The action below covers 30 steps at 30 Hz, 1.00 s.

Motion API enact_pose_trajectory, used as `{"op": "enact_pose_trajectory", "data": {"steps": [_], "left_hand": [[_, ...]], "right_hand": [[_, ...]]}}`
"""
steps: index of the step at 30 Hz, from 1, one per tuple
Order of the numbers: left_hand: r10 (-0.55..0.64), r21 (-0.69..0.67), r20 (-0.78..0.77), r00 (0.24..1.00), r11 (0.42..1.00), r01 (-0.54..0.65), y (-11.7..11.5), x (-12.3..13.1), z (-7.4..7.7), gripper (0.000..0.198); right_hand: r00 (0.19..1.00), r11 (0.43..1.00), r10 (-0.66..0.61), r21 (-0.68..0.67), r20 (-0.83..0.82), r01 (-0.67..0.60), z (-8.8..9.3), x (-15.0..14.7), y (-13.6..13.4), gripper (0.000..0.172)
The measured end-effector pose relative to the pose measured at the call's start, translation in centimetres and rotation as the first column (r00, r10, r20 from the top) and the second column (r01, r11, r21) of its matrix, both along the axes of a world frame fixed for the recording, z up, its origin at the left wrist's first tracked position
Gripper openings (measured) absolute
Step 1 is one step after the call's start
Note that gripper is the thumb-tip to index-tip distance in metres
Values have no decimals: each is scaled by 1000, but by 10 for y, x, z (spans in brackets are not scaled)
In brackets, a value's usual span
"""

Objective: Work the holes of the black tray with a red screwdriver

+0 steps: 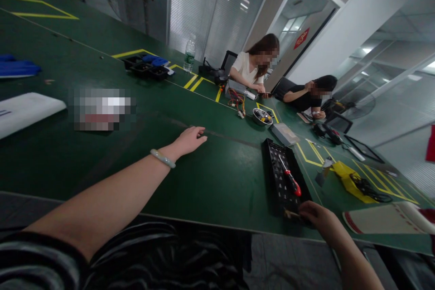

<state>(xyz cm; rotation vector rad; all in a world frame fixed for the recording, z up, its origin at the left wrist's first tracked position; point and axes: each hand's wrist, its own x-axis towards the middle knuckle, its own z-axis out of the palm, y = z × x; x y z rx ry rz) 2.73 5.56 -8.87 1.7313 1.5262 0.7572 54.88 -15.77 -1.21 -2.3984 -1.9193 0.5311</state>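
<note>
Both hands are down at the tabletop, well apart. My left hand is resting palm down on the bare green surface, fingers loosely curled and holding nothing, with a pale bracelet sitting on the wrist. My right hand is hovering at the near edge, its fingers curled in against the near end of a black tray. A small tan piece is showing at my fingertips. It is too small to make out, and I cannot tell whether I am pinching it or only touching it.

A red screwdriver is lying on the tray, its tip pointing to the far side. Just beyond the tray's far end a grey box is sitting, and a metal bowl is standing just left of that, with a bunch of wires lying farther off. To the right of the tray a yellow part is lying with a black cable coiling over it.

At the far right two people are sitting at the tabletop, their hands busy in front of them. A bottle is standing at the far side, near some dark bins. On the left a blue cloth and a white sheet are lying well away from my left hand.
</note>
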Motion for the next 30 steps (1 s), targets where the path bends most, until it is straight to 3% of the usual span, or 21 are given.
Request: {"op": "enact_pose_trajectory", "data": {"steps": [6, 11, 15, 21, 30], "left_hand": [[0, 29, -13, 1000, 1000, 1, 4, 1, -5, 47], [-9, 46, -14, 1000, 999, 9, 5, 1, -6, 48], [-8, 28, -7, 1000, 1000, 9, 2, -1, -4, 48], [-5, 16, -4, 1000, 1000, 5, 3, -1, -7, 51], [-9, 20, -10, 1000, 1000, 9, 6, -4, -15, 52]], "right_hand": [[996, 1000, -10, -27, 93, 13, 0, -7, 13, 19], [988, 1000, -1, -6, 153, 2, 9, -19, 28, 21], [982, 997, 73, -9, 175, -72, 13, -20, 28, 28], [975, 979, 188, -104, 120, -175, 4, -7, 17, 33], [939, 943, 321, -131, 123, -305, 2, -2, 26, 24]]}}
